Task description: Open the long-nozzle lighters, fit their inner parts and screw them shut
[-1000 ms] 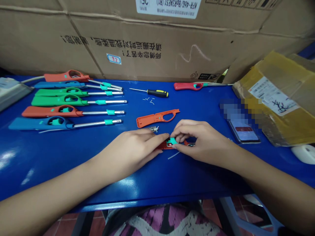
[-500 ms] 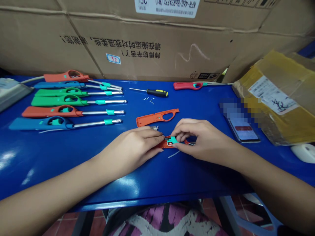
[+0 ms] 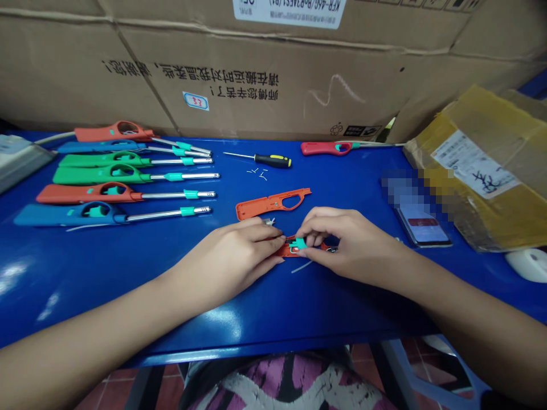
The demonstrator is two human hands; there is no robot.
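An orange lighter casing half (image 3: 289, 253) lies on the blue table, mostly covered by my hands. My left hand (image 3: 235, 250) rests over its left part, fingers pressed together and holding it down. Between the thumb and fingertips of my right hand (image 3: 344, 236) is a teal trigger (image 3: 298, 244), set at the casing. Just behind my left fingers a small metallic part (image 3: 269, 222) peeks out. The other orange casing half (image 3: 267, 208) lies farther back, inner side up. A thin whitish tube (image 3: 302, 267) shows in front of the casing.
Several lighters (image 3: 89, 214) lie in a row at left. Behind the casing are a screwdriver (image 3: 273, 160) and several small screws (image 3: 258, 172). A red lighter (image 3: 318, 149), a phone (image 3: 427, 225) and a taped carton (image 3: 461, 142) are at right. A large cardboard box (image 3: 239, 62) stands behind.
Hardly anything differs. My right fingers and the teal trigger have shifted very slightly left; my left hand keeps its place.
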